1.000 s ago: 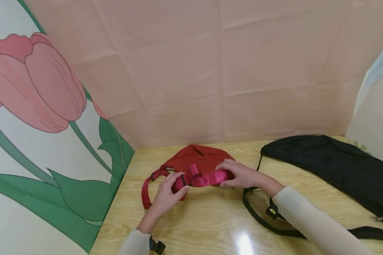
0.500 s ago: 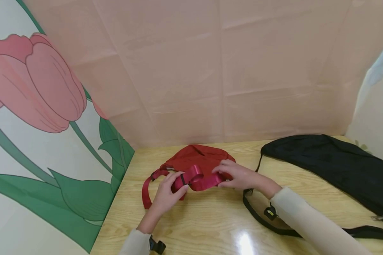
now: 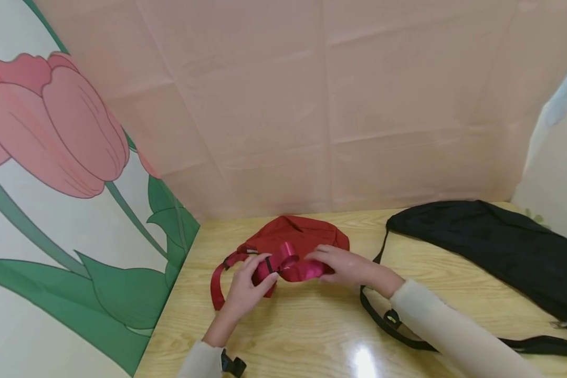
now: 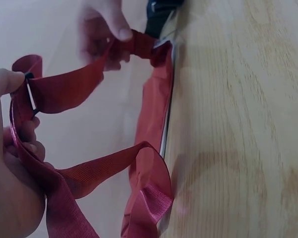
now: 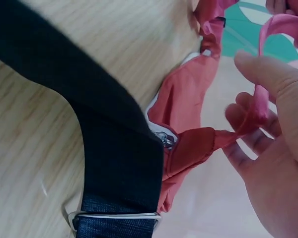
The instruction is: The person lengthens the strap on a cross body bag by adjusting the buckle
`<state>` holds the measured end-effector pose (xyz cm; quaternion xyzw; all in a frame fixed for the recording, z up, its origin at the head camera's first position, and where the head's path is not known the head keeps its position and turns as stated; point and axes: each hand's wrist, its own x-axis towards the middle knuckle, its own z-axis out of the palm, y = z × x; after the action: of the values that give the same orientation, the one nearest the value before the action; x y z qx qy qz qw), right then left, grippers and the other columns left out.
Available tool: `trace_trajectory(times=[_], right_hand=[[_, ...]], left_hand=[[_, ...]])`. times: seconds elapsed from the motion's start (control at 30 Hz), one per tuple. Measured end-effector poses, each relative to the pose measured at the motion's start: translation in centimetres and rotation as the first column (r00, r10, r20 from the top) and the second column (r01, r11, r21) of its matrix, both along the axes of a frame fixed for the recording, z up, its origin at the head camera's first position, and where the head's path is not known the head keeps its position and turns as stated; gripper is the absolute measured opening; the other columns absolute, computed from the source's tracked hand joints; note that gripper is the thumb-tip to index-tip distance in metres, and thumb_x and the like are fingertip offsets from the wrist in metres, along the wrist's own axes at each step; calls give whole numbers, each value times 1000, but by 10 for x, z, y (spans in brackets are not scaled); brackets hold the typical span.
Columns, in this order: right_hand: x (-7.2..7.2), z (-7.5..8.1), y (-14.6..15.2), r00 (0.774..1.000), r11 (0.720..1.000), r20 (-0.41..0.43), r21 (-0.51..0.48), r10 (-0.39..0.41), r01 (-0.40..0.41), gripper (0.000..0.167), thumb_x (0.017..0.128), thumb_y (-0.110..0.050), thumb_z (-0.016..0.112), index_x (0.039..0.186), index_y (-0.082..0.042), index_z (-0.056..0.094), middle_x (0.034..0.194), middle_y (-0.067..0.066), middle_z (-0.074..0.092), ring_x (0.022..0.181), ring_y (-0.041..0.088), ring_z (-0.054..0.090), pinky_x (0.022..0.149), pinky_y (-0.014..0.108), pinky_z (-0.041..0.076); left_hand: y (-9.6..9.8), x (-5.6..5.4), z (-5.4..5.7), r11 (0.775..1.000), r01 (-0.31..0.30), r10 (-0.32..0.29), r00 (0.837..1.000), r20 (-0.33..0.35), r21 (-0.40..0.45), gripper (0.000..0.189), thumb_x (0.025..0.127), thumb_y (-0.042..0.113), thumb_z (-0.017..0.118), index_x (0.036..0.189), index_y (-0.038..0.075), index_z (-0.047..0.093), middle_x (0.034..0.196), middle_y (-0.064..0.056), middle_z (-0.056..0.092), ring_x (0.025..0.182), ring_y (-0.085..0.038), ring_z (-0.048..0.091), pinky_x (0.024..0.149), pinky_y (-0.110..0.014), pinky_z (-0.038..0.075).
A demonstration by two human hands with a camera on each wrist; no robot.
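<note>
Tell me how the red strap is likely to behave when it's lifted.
The red strap is probably floppy: it curls and sags between the left hand and right hand. Its sheen suggests it may be slightly slippery. Being thin and flat, it's likely light.

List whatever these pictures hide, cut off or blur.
Red bag: head view, partly behind red strap and right hand.
Right hand: left wrist view, fingers blurred.
Black bag: head view, right end cut off by the edge.
Black strap: head view, partly hidden behind the right sleeve.
</note>
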<state>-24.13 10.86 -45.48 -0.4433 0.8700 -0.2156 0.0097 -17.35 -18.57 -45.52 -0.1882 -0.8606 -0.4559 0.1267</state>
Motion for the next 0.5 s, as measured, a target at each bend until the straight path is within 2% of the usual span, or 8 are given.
trace_trajectory(times=[0.13, 0.27, 0.5], right_hand=[[-1, -5, 0, 1000, 1000, -23, -2, -1, 1, 45, 93, -21, 75, 135, -18, 60, 123, -2, 59, 115, 17, 53, 95, 40, 50], [-1, -7, 4, 1000, 1000, -14, -20, -11, 11, 44, 93, -24, 74, 135, -21, 59, 123, -4, 59, 112, 15, 50, 91, 39, 48], [-3, -6, 9, 999, 998, 22, -52, -39, 40, 49, 91, -39, 76, 136, -29, 61, 119, -6, 59, 108, 14, 46, 85, 38, 45]], left_hand=[[-1, -1, -2, 1000, 5, -5, 1000, -7, -2, 40, 94, 29, 74, 131, 20, 64, 121, -2, 64, 98, -19, 62, 74, -28, 55], [-2, -1, -4, 1000, -6, 6, 1000, 17, 7, 42, 92, 29, 76, 131, 21, 64, 122, 1, 64, 99, -18, 62, 75, -28, 55], [-3, 0, -6, 1000, -9, 9, 1000, 8, -5, 41, 93, 31, 75, 131, 20, 64, 120, 2, 65, 98, -18, 61, 73, -27, 55]])
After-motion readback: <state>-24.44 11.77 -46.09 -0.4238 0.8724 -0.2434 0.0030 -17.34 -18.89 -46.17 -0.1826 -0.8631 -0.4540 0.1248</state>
